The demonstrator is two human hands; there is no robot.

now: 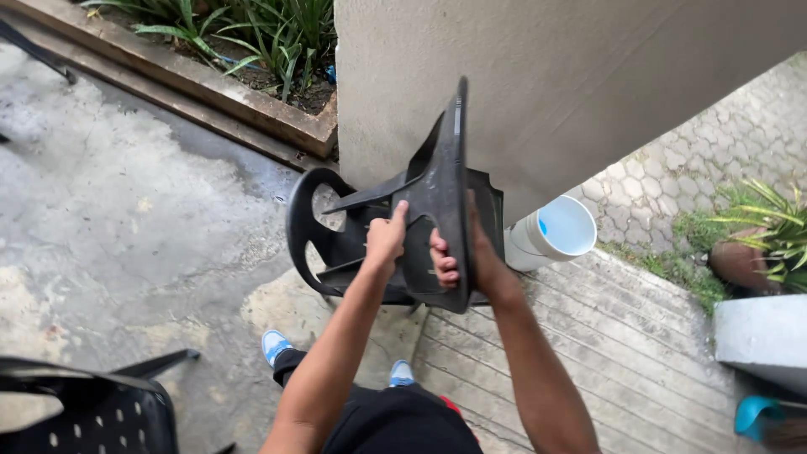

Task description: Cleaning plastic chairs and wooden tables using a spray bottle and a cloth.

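The person stands on the wet concrete floor (pixel 126 210) holding a black plastic chair (pixel 420 210) tipped on its side and lifted clear of the ground, at about twelve o'clock from their body, close against the beige pillar (pixel 546 76). The left hand (pixel 385 240) has its grip closed on an inner rib of the chair; the right hand (pixel 458 261) is wrapped around the chair's edge, fingers curled inside.

From where I stand, the chair could knock the white pipe (pixel 559 231) at two o'clock, just beside it, or scrape the pillar if it swings. The floor looks damp, so a slip in those blue shoes (pixel 275 343) seems possible. Another dark chair (pixel 84 403) sits at eight o'clock, and a planter bed (pixel 210 80) at eleven.
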